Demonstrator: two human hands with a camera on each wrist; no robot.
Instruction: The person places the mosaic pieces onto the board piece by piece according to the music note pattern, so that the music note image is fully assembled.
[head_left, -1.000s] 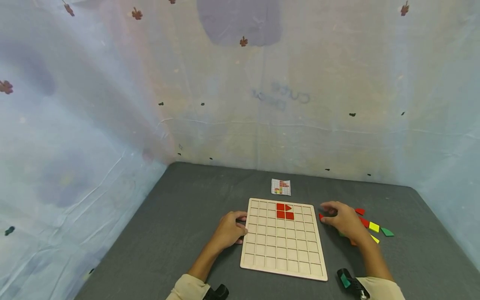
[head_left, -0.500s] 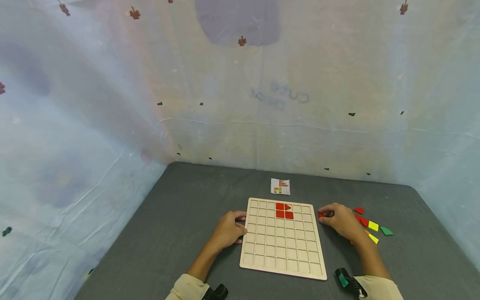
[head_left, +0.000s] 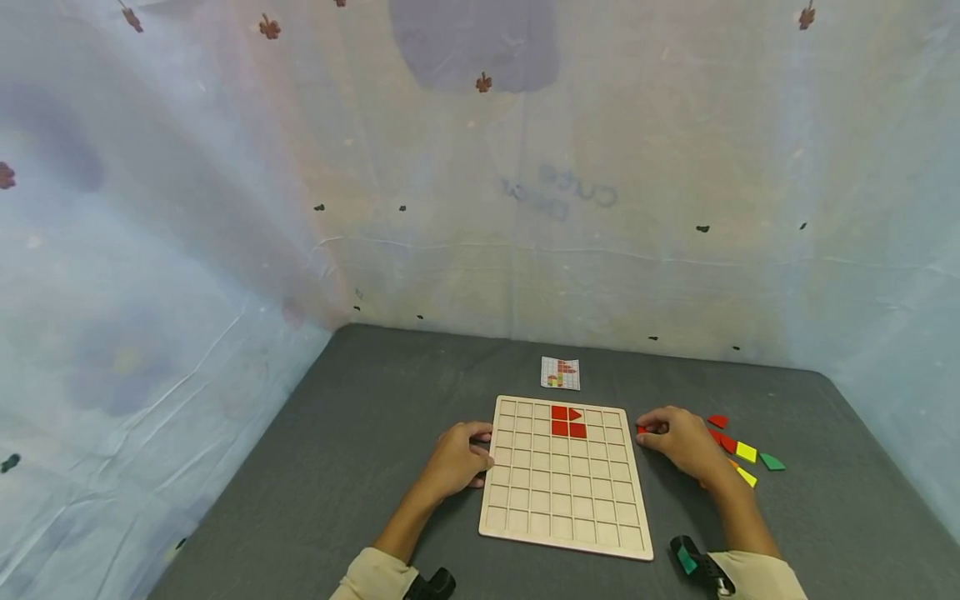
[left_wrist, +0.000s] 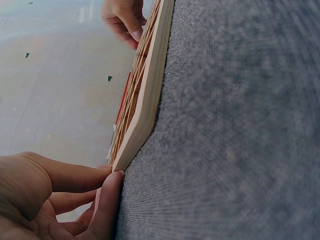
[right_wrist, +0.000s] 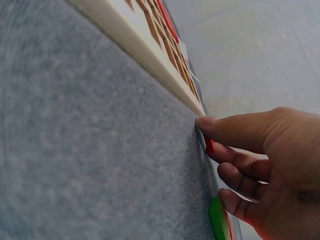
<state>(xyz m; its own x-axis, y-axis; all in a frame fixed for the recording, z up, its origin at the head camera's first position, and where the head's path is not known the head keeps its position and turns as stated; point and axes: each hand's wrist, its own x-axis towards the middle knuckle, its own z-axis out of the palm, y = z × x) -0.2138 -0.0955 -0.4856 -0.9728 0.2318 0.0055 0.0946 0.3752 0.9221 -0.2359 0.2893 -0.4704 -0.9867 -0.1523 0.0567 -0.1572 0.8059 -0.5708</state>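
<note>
A square wooden grid board (head_left: pixel 551 479) lies on the table; red squares and a red triangle (head_left: pixel 575 414) fill cells near its far edge. At the board's left side is my left hand (head_left: pixel 453 461), its thumb and fingertips gripping the edge, as the left wrist view (left_wrist: pixel 55 200) shows close up. Just beyond the right edge, my right hand (head_left: pixel 686 442) pinches a small red piece (head_left: pixel 641 431) between thumb and forefinger. The right wrist view shows this red piece (right_wrist: pixel 209 145) low by the table, mostly covered by the fingers; its shape is hidden.
Past the right hand lie loose pieces: a yellow square (head_left: pixel 746 452), a green piece (head_left: pixel 772 462), a red piece (head_left: pixel 717 422) and several others partly behind the wrist. A small printed pattern card (head_left: pixel 560 373) sits beyond the board. A fabric wall (head_left: pixel 525 283) rises behind the table.
The right thumb and forefinger have drawn together on the red piece, with the hand shifting slightly. The left hand and the board stay as they were.
</note>
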